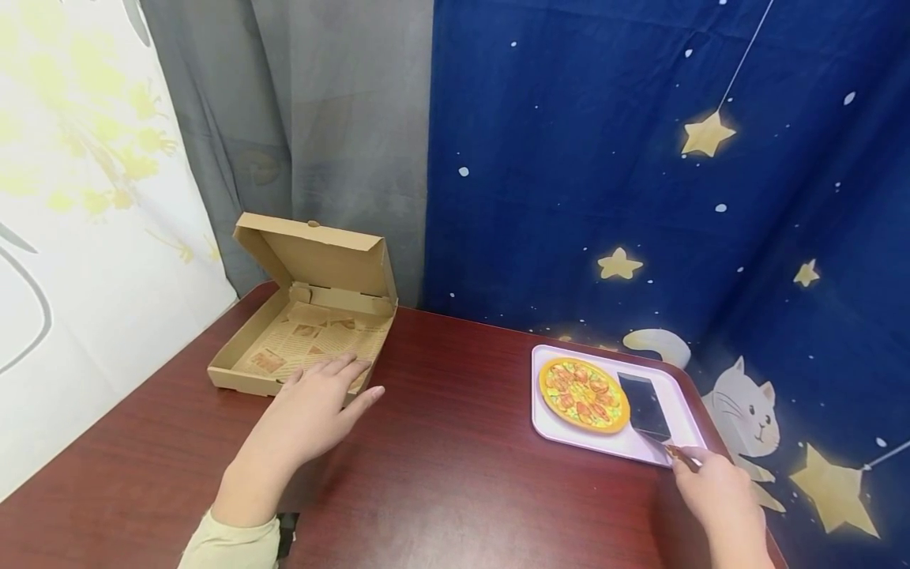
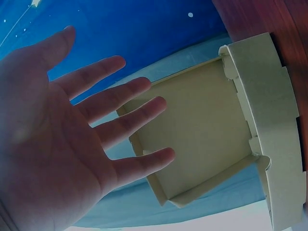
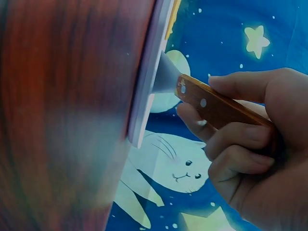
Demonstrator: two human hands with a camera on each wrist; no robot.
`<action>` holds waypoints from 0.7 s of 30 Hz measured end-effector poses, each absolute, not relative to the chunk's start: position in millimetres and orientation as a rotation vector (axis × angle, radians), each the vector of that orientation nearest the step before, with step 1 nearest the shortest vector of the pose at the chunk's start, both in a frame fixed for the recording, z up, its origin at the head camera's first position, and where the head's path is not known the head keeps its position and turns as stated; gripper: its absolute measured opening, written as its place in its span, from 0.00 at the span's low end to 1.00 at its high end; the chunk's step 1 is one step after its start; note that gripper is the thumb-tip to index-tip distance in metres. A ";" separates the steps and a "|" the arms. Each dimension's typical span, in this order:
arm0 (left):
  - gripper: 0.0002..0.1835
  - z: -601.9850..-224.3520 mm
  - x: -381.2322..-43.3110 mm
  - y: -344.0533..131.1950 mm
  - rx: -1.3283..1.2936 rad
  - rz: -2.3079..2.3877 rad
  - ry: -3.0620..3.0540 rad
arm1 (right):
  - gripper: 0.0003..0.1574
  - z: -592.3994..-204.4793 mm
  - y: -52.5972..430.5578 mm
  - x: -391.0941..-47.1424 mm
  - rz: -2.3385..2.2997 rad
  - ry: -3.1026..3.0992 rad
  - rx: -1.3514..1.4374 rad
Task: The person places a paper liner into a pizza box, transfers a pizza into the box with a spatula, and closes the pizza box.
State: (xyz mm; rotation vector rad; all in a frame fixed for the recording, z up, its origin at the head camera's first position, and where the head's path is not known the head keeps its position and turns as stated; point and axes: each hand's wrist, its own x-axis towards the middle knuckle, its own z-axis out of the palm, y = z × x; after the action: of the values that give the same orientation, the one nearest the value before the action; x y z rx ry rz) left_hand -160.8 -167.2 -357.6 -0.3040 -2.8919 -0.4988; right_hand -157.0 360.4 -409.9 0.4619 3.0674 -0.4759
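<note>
In the head view my right hand (image 1: 723, 496) grips the wooden handle (image 3: 224, 107) of a metal spatula, whose flat dark blade (image 1: 643, 405) lies over a pale tray (image 1: 604, 448). Beside the blade on that tray sits a round pizza (image 1: 583, 395) with an orange rim. My left hand (image 1: 307, 419) hovers near the front right corner of an open cardboard pizza box (image 1: 245, 382), holding nothing. Its fingers (image 2: 132, 120) are spread and straight in the left wrist view. Printed paper (image 1: 306, 340) lines the box, and the lid (image 1: 320, 253) stands raised at the back.
The dark red wooden table (image 1: 441, 466) carries the box at the left and the tray at the right, close to the table's right edge. Grey curtain (image 1: 355, 118) and blue star-patterned curtain (image 1: 554, 158) hang behind it. A white printed cloth (image 1: 92, 261) hangs at the left.
</note>
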 end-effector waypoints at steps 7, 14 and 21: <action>0.31 -357.6 -162.1 -165.9 -0.311 -0.493 -2.895 | 0.28 -409.7 355.5 -155.0 -0.565 3.123 0.596; 0.30 -357.7 -162.0 -165.7 -0.316 -0.488 -2.889 | 0.27 -398.8 356.0 -151.7 -0.576 3.110 0.593; 0.30 -357.8 -161.7 -165.5 -0.322 -0.475 -2.885 | 0.33 -388.1 355.2 -146.8 -0.522 3.033 0.570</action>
State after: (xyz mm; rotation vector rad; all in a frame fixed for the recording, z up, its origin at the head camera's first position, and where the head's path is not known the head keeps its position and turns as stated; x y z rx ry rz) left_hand -161.7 -165.5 -357.8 -0.3221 -2.8853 -0.4749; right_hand -146.8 355.2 -388.1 0.5697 3.0332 -0.5223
